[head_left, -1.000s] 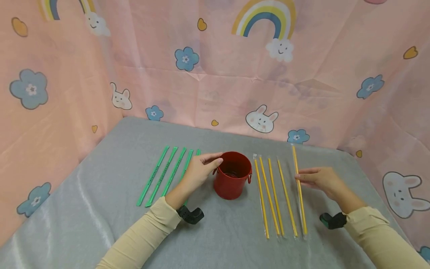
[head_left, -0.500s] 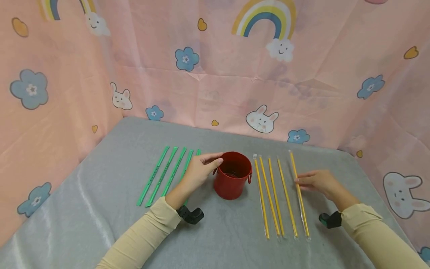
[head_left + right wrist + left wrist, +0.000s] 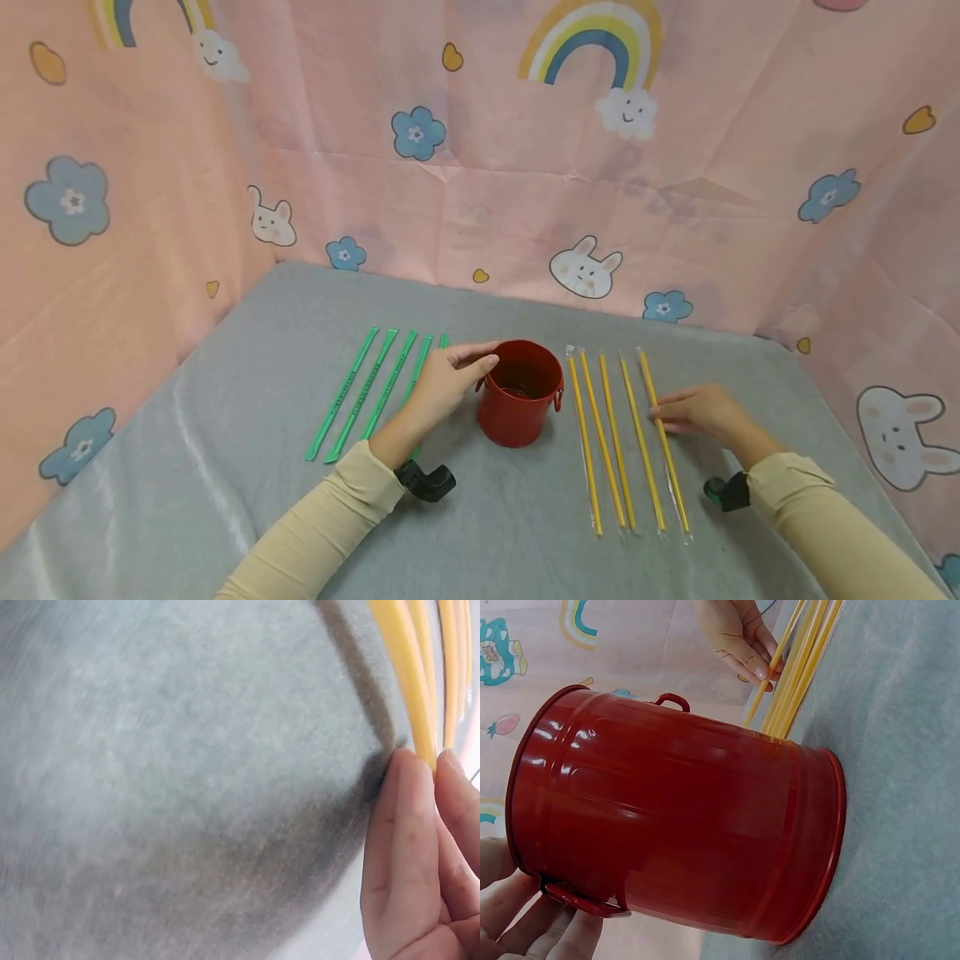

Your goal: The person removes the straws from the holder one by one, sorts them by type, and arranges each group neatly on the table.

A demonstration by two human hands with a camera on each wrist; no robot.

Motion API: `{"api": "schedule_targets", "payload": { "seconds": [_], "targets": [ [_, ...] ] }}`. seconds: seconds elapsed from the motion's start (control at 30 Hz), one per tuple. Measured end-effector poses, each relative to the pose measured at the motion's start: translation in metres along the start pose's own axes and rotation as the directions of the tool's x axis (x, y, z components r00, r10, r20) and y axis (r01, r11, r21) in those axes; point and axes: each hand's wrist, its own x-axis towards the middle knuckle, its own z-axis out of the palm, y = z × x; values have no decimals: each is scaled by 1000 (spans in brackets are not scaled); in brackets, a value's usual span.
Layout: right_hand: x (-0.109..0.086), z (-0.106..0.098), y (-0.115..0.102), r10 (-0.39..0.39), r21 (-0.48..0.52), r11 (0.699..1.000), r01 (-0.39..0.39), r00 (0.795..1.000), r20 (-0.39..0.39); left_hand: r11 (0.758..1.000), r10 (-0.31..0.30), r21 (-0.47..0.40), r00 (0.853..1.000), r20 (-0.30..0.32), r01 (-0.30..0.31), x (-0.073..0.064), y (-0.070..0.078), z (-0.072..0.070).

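My left hand (image 3: 442, 383) holds the rim of a small red metal bucket (image 3: 513, 421) that stands upright on the grey cloth. Thumb and fingers are at the rim beside one side handle (image 3: 581, 900) in the left wrist view. To the right, my right hand (image 3: 705, 412) pinches a yellow drinking straw (image 3: 673, 483) in a clear wrapper between thumb and fingers, close over the cloth. This straw lies at the right end of a row of several wrapped yellow straws (image 3: 618, 442). The right wrist view shows the fingertips (image 3: 415, 776) against the pinched straw (image 3: 409, 675).
Several straws in green wrappers (image 3: 342, 393) lie side by side left of the bucket, partly hidden by the left hand and forearm. A pink printed curtain (image 3: 480, 192) rises behind and beside the grey-covered table (image 3: 187, 517).
My right hand has moved left and toward me with the pinched straw, bringing it nearer the other yellow straws and tilting it to match. The left hand and bucket have stayed in place.
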Motion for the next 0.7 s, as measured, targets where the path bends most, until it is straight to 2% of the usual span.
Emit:
{"api": "schedule_targets", "payload": {
  "seconds": [0.47, 0.7],
  "targets": [
    [6, 10, -3, 47, -67, 996, -55, 994, -103, 1000, -13, 0, 1000, -2, 13, -1, 0, 0],
    [5, 11, -5, 34, -85, 995, -43, 993, -109, 1000, -9, -6, 1000, 1, 9, 0, -1, 0]
  ]
}}
